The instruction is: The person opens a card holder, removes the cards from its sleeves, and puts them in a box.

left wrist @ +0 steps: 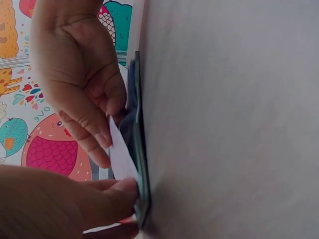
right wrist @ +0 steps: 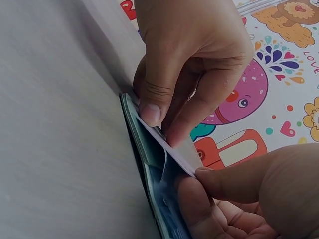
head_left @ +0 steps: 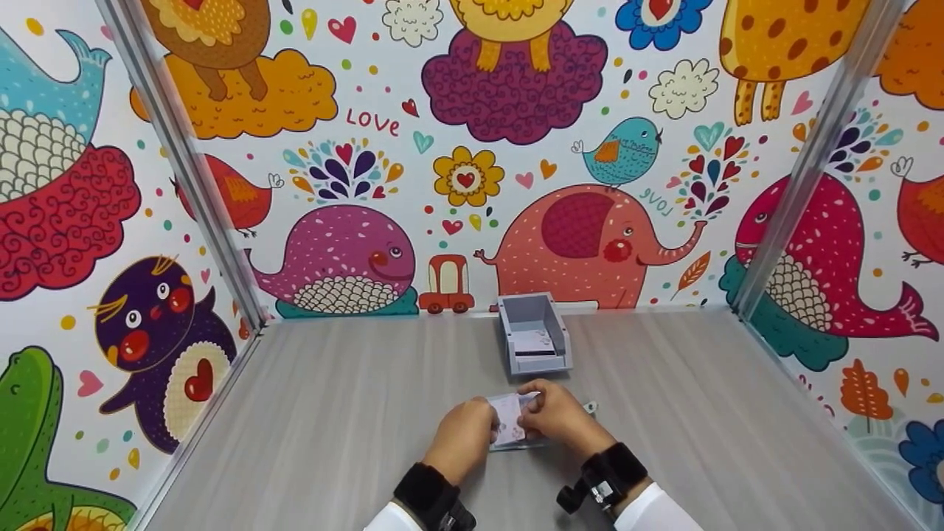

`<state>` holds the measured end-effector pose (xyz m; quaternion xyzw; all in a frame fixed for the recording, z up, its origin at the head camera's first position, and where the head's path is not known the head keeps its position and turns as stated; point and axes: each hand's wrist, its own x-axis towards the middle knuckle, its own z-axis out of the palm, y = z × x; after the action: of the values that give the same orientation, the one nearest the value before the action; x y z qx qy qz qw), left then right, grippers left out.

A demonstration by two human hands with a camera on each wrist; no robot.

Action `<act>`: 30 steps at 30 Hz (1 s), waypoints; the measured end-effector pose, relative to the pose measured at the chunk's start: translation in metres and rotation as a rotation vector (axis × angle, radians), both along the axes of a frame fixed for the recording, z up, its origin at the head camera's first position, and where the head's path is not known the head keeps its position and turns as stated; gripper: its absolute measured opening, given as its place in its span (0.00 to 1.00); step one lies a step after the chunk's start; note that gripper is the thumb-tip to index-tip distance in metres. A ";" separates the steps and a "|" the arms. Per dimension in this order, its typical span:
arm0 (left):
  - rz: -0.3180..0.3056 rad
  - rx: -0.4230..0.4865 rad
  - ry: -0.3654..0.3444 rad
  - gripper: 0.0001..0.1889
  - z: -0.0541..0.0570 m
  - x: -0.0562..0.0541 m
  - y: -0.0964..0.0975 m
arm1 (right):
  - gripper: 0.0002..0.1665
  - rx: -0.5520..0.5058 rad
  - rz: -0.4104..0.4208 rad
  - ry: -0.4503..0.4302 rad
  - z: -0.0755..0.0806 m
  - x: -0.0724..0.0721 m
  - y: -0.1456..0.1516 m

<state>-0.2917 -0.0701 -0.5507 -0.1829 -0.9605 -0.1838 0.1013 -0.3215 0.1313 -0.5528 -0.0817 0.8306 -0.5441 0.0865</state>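
A thin white card (head_left: 507, 420) with a small pinkish print lies over a card holder (left wrist: 143, 169) on the table. My left hand (head_left: 466, 431) pinches the card's left edge, its thumb on the upper face in the right wrist view. At the card's other edge, my right hand (head_left: 553, 417) holds it between thumb and fingers. In the right wrist view the card (right wrist: 182, 162) slants up from the holder, and a clear bluish pocket (right wrist: 172, 194) gapes beneath it. A small tab (head_left: 591, 407) of the holder sticks out beyond my right wrist.
Behind my hands stands a grey open-fronted bin (head_left: 538, 365) with a few printed cards (head_left: 534, 341) in it. The wood-grain table (head_left: 332, 413) meets walls printed with cartoon animals at the back and sides. Both wrists wear black straps with cameras.
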 end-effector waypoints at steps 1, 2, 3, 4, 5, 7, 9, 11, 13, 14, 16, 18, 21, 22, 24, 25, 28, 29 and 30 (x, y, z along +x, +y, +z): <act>0.002 -0.001 -0.008 0.05 0.000 0.000 0.000 | 0.30 0.007 -0.005 -0.006 0.001 0.000 0.001; 0.005 -0.003 -0.017 0.05 0.000 -0.001 0.000 | 0.30 0.014 -0.011 -0.011 0.002 0.000 0.001; 0.007 -0.003 -0.022 0.05 0.000 -0.001 0.000 | 0.29 0.024 -0.019 -0.018 0.002 0.000 0.002; 0.010 -0.006 -0.027 0.05 0.000 -0.001 0.001 | 0.29 0.027 -0.028 -0.024 0.003 -0.001 0.002; 0.011 -0.012 -0.027 0.05 0.000 -0.001 0.000 | 0.29 0.026 -0.038 -0.033 0.004 -0.001 0.003; 0.012 -0.022 -0.023 0.06 0.000 -0.001 0.000 | 0.30 0.014 -0.052 -0.049 0.006 -0.001 0.004; 0.009 -0.029 -0.011 0.06 0.000 0.000 0.000 | 0.32 -0.009 -0.056 -0.066 0.006 -0.002 0.004; 0.002 -0.035 0.017 0.06 -0.001 0.001 -0.001 | 0.34 -0.038 -0.054 -0.085 0.006 -0.002 0.002; -0.005 -0.034 0.050 0.07 -0.002 0.002 -0.001 | 0.32 -0.065 -0.050 -0.098 0.004 -0.002 0.000; -0.008 -0.036 0.067 0.07 -0.003 0.002 -0.001 | 0.29 -0.073 -0.051 -0.104 0.003 -0.001 -0.001; -0.012 -0.033 0.093 0.07 -0.004 0.003 -0.002 | 0.22 -0.084 -0.057 -0.109 0.002 -0.001 -0.003; -0.010 -0.029 0.102 0.07 -0.005 0.003 -0.001 | 0.15 -0.084 -0.067 -0.112 0.000 0.000 -0.004; -0.003 -0.032 0.091 0.07 -0.005 0.002 -0.001 | 0.11 -0.052 -0.090 -0.108 0.000 0.000 -0.004; -0.001 -0.035 0.084 0.07 -0.005 0.002 0.000 | 0.11 -0.040 -0.099 -0.104 0.000 -0.001 -0.004; 0.003 -0.044 0.067 0.07 -0.005 0.001 0.000 | 0.12 -0.013 -0.118 -0.095 0.002 -0.001 -0.003; 0.004 -0.051 0.061 0.07 -0.005 0.001 0.001 | 0.12 -0.002 -0.124 -0.088 0.003 -0.001 -0.002; 0.009 -0.065 0.052 0.07 -0.004 0.001 0.001 | 0.12 0.023 -0.138 -0.063 0.006 -0.002 0.002; 0.010 -0.067 0.048 0.07 -0.003 0.001 0.001 | 0.11 0.033 -0.143 -0.058 0.007 -0.002 0.003; 0.011 -0.068 0.047 0.07 -0.003 0.002 0.001 | 0.11 0.043 -0.147 -0.048 0.008 -0.002 0.004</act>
<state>-0.2901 -0.0693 -0.5538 -0.1852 -0.9646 -0.1459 0.1184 -0.3240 0.1351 -0.5445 -0.0055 0.8434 -0.5330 0.0680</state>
